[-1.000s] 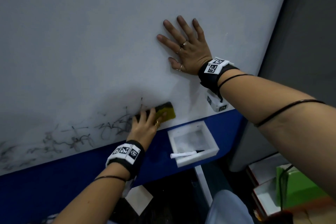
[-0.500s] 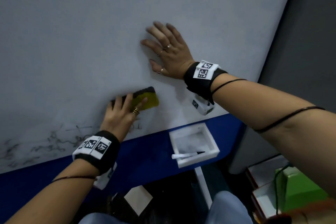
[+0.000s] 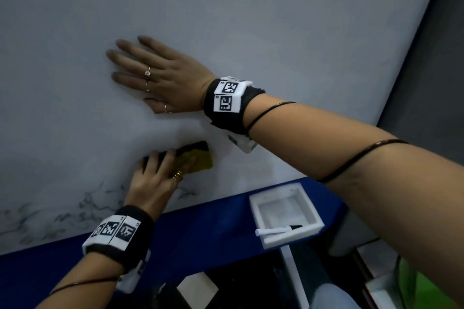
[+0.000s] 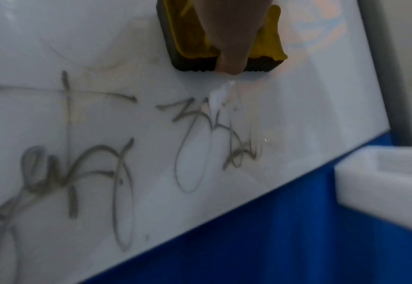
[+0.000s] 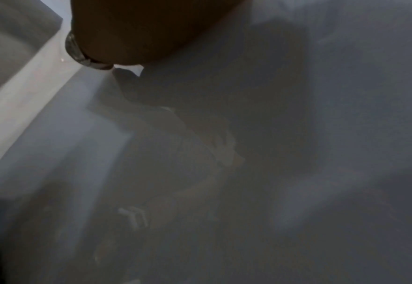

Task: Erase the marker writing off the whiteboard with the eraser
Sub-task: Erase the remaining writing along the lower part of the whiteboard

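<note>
Yellow-backed, dark-felted eraser [image 3: 193, 159]; smudged grey writing [image 4: 98, 163] below.

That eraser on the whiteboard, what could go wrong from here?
The eraser, gripped by the left hand, sits above the marker writing along the lower edge, so strokes there could be missed. A downward sweep might knock the white tray holding a marker. The right hand, flat on the whiteboard, might smear ink.

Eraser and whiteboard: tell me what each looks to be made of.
Eraser: seemingly a yellow, matte foam or plastic body on a dark ribbed pad, likely felt; the ridges show along its edge under the left hand.
Whiteboard: smooth, glossy white sheet, probably melamine or coated steel; it shows soft reflections in the left wrist view.
</note>
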### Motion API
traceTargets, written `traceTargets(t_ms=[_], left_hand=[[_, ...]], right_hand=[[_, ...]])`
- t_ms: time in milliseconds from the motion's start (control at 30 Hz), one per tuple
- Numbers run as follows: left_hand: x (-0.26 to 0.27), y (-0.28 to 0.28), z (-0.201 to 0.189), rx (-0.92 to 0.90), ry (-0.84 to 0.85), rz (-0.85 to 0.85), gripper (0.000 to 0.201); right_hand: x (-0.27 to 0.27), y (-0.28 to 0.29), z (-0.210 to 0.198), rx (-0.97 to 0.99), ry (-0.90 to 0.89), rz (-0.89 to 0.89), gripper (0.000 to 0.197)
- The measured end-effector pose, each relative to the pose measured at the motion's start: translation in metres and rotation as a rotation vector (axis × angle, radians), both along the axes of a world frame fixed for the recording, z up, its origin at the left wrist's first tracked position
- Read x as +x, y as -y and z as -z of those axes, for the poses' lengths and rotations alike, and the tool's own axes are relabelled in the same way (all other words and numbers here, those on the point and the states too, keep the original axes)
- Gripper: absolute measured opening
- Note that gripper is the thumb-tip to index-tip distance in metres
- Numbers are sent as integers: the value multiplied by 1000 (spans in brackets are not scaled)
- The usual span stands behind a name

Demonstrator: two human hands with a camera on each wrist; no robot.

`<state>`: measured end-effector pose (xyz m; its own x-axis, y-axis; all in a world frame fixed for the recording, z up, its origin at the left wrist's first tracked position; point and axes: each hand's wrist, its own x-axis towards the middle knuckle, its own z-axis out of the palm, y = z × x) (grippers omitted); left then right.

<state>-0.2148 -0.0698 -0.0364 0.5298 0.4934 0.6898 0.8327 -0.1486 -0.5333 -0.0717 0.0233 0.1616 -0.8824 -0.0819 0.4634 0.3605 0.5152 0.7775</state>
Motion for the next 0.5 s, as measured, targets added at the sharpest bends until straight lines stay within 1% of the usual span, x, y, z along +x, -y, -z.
traceTargets(t_ms=[33,67,100,167,200,267,300,333,367,433,500], left_hand=[[-2,2,2,-3,46,-28,42],[0,4,11,-22,84,-41,47],[4,6,25,-63,101,-43,47],[5,10,58,-179,38,-53,37],[4,12,73,-227,-23,-50,39],[-3,11,85,-258,-118,-13,57],[-7,9,83,-256,-151,10,67],[-11,9,76,-257,-179,24,72],[-15,11,68,-253,-197,31,72],[-26,14,43,-216,-153,29,61],[-45,16,25,-127,-88,58,38]], right_hand=[[-3,-2,-1,7,-5,-15,56],[-3,-3,-1,22,-15,-28,56],[-3,-3,-1,31,-26,-35,55],[-3,-1,-1,30,-53,-62,56],[-4,-1,0,25,-66,-72,56],[-4,-3,3,31,-86,-72,56],[-4,-3,4,46,-96,-67,56],[-4,-3,4,52,-97,-72,56],[-5,-3,4,54,-101,-85,56],[-5,-2,5,57,-113,-77,55],[-5,-2,6,56,-116,-54,56]])
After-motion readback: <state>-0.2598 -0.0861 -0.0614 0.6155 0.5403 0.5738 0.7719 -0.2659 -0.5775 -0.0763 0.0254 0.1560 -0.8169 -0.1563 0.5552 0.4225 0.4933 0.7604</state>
